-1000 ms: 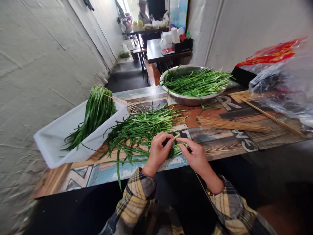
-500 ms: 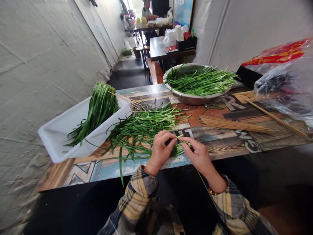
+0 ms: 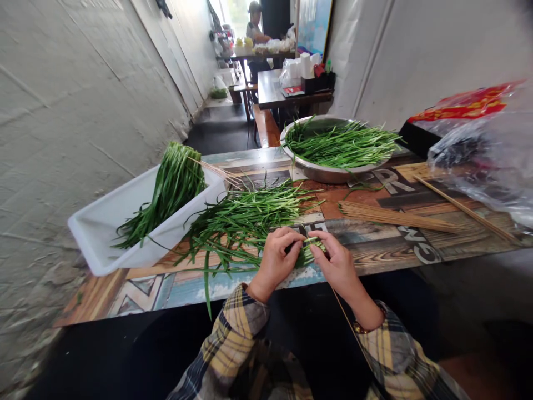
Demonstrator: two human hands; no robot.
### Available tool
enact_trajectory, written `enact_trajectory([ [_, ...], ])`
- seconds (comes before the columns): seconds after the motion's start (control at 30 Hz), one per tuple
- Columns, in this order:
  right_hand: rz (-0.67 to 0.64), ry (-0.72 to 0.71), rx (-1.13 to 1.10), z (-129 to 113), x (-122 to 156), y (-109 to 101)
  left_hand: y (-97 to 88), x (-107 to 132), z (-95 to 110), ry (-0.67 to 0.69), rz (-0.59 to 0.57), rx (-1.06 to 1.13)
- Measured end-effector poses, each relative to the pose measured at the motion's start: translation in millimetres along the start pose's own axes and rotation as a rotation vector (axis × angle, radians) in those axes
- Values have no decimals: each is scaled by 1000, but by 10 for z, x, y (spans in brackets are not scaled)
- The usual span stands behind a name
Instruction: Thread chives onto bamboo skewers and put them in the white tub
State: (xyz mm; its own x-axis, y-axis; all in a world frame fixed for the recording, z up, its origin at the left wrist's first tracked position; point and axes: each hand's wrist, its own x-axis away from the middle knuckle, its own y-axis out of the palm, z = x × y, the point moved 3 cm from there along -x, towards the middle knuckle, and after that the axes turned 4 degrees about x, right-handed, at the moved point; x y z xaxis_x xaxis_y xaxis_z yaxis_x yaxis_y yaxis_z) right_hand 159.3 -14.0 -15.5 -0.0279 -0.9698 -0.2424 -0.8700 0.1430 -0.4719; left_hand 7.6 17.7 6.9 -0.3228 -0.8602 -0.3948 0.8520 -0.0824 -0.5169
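My left hand is closed, its fingers pinching the cut ends of garlic chives at the table's front edge. Against it, my right hand is closed round a thin bamboo skewer that slants down towards my lap. Short pale ends of the chives show between the two hands; the skewer's tip is hidden by fingers. Just left and beyond lies a loose pile of chives, leaves pointing left. A bundle of bamboo skewers rests on the table to the right.
At left, a white plastic tub holds skewered chives hanging over its far side. Behind the pile stands a metal bowl heaped with chives. Clear plastic packaging sits at right. A person works at a far table.
A chive stalk that stood raised between my fingertips is now down among the other ends. Both hands stay close together; the view has tilted up slightly.
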Motion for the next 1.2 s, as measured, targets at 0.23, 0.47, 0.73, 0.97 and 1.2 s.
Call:
enact_trajectory([
  [0.23, 5, -4, 28, -9, 5, 32, -11, 12, 46, 10, -84, -131],
  [0.47, 67, -53, 56, 0, 8, 118, -37, 60, 86, 32, -92, -198],
  [0.73, 299, -67, 46, -94, 25, 227, -7, 142, 17, 44, -79, -261],
  [0.97, 375, -56, 133, -125, 0, 309, 23, 189, -64, 30, -89, -291],
  [1.2, 295, -101, 172, -104, -31, 290, 12, 207, -75, -11, -86, -281],
])
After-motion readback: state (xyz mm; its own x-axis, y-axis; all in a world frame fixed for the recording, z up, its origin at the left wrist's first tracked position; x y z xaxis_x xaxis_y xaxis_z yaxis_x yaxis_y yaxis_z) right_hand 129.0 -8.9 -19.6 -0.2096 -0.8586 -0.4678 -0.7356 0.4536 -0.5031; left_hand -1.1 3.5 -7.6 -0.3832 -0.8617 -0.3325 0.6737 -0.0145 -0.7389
